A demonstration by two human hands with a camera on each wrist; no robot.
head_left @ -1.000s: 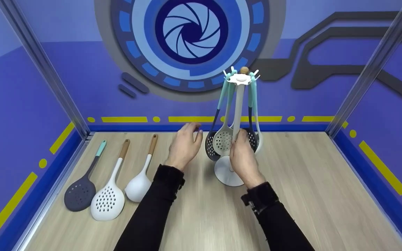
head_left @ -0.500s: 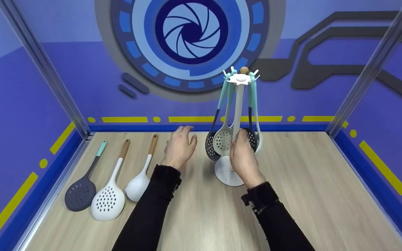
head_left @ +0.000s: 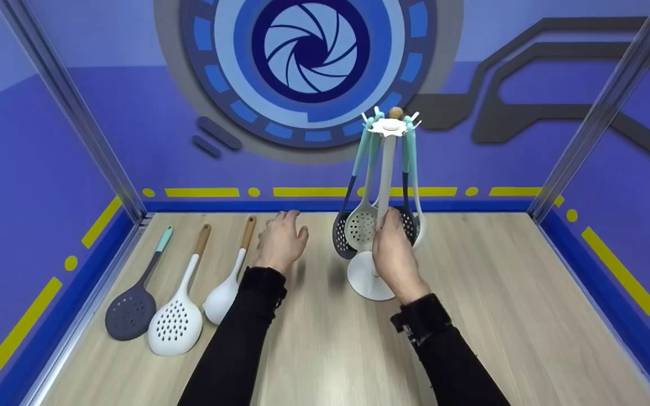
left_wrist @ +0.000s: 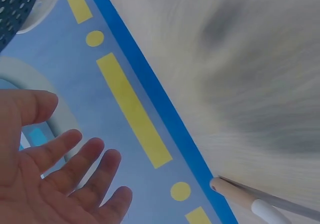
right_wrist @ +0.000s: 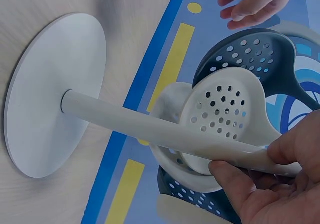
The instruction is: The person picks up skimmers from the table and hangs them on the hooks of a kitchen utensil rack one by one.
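Grasping the pole [head_left: 386,169] of the upright utensil stand [head_left: 365,279] on the worktop [head_left: 500,338], the right hand [head_left: 397,256] sits beside a hanging pale skimmer [head_left: 361,227]; the left hand [head_left: 281,243], fingers loosely spread, is empty near the wooden-handled white ladle [head_left: 222,299].

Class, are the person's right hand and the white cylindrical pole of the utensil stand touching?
Touching: the right wrist view shows the right hand gripping the pole, thumb against its surface.
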